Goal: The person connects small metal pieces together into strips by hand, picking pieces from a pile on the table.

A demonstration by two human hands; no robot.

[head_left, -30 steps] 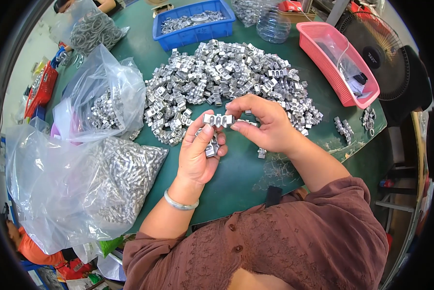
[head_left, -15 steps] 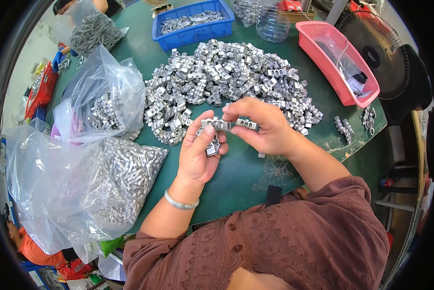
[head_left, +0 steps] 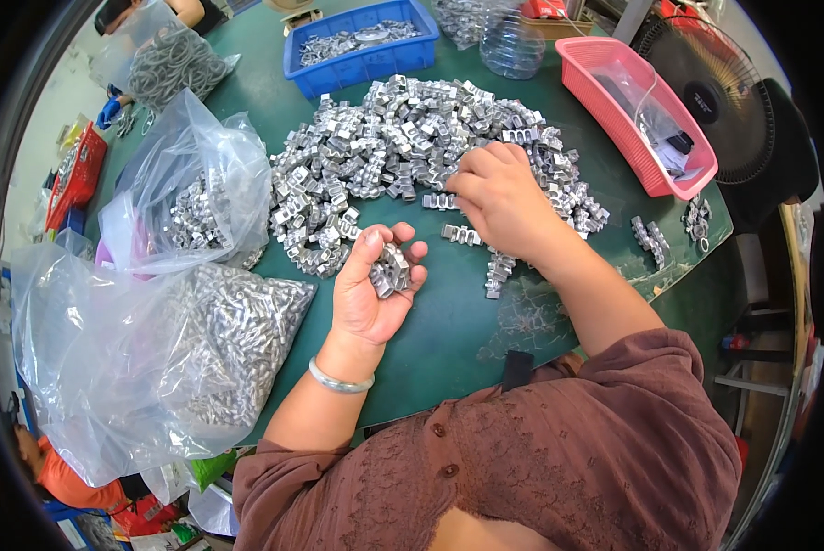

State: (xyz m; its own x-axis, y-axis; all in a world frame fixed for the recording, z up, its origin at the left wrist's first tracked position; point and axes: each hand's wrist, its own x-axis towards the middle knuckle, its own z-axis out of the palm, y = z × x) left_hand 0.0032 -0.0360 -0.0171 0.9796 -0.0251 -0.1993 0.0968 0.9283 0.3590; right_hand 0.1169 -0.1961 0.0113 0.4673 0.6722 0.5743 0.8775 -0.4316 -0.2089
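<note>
Small silvery metal connector pieces (head_left: pixel 390 273) lie cupped in my left hand (head_left: pixel 360 301), whose fingers curl around them with the palm turned up. At the near edge of a big heap of similar pieces (head_left: pixel 403 138), my right hand (head_left: pixel 504 200) reaches down with its fingers pressed together. Its fingertips are beside a short row of joined pieces (head_left: pixel 439 201); what they pinch, if anything, is hidden. Just below this hand, another short row (head_left: pixel 461 235) lies on the green table, and a third row (head_left: pixel 499 274) stretches toward me.
Clear plastic bags of metal parts (head_left: pixel 237 340) crowd the left side. A blue bin of parts (head_left: pixel 361 64) and a clear plastic jar (head_left: pixel 515 50) stand at the back. To the right are a pink basket (head_left: pixel 614 110), a black fan (head_left: pixel 706 101) and loose pieces (head_left: pixel 650 241).
My hands were together over a piece and have parted. The right has moved away to the heap's edge; the left has dropped slightly, its fingers curled around the pieces.
</note>
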